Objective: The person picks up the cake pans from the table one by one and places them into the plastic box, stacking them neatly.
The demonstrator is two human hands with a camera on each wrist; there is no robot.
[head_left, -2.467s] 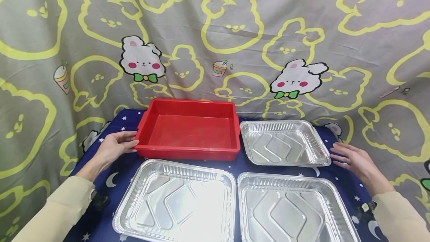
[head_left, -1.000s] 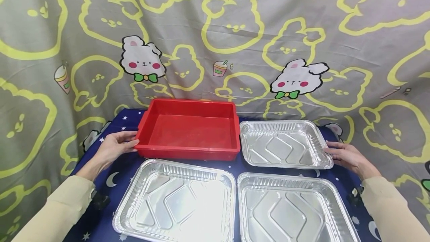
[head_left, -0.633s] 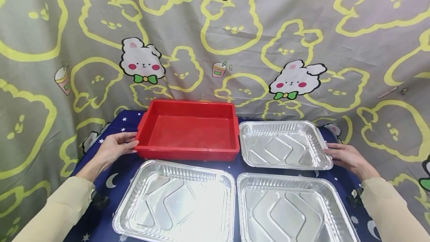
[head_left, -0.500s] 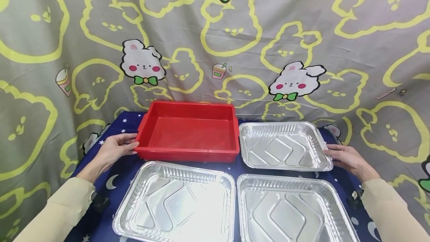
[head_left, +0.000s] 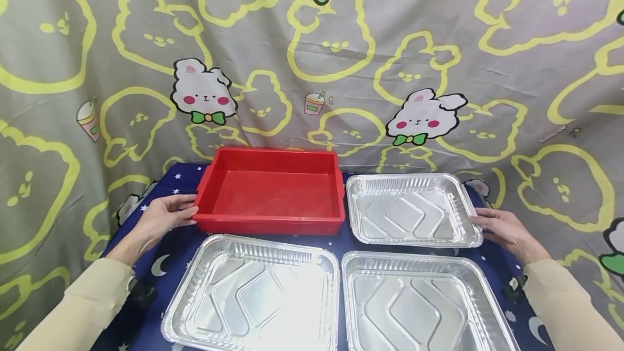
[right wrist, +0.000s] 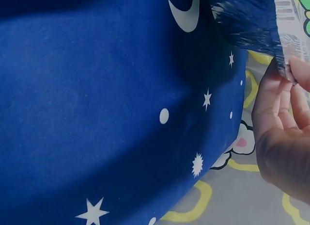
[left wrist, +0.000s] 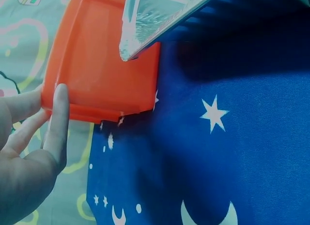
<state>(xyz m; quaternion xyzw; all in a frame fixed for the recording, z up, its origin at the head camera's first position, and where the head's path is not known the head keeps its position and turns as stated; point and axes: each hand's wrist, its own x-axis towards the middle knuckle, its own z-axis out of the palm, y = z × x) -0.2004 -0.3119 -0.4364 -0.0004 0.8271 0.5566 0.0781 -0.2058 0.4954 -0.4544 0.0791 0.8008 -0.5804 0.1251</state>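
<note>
A red rectangular tray sits at the back left of the table in the head view. My left hand holds its left end; in the left wrist view, the thumb lies on the near side of the red rim and other fingers reach round its edge. To the right is a shallow aluminium foil pan. My right hand pinches that pan's right edge near the front corner, thumb on top and fingers below in the right wrist view. Both containers are empty inside.
Two larger foil pans stand in front, the left foil pan bright with glare and the right foil pan cut off by the frame. A dark blue tablecloth with stars and moons lies beneath. A rabbit-print curtain hangs close behind.
My right hand has moved left from beside the back foil pan and taken its edge. The pan has shifted slightly up and away from the red tray. My left hand keeps its place.
</note>
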